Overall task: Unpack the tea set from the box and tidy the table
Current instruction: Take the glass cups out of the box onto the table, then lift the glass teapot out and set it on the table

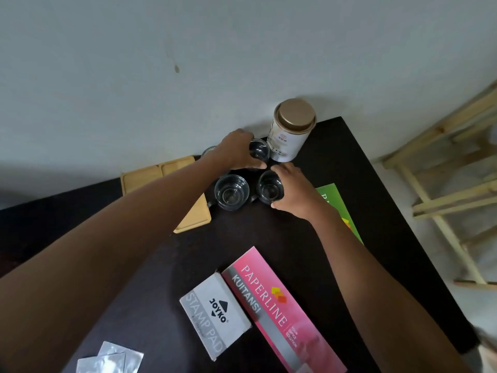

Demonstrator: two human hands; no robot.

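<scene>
Several clear glass tea cups stand near the far edge of the dark table (pixel 309 232). My left hand (pixel 236 150) wraps around the far glass cup (pixel 258 151), just left of a white tea tin with a bronze lid (pixel 291 130). My right hand (pixel 291 189) grips the side of the near right glass cup (pixel 269 190). A third glass cup (pixel 231 192) stands free between my arms, its dark handle pointing left. A fourth cup (pixel 208 150) peeks out behind my left hand. A light wooden tray (pixel 139 179) lies partly under my left forearm.
A pink Paperline receipt book (pixel 282 308) and a grey Joyko stamp pad box (pixel 215 310) lie near the front. Silver sachets (pixel 110 359) sit at the front left. A green booklet (pixel 336 205) lies under my right wrist. A wooden frame (pixel 443 184) stands off the table's right.
</scene>
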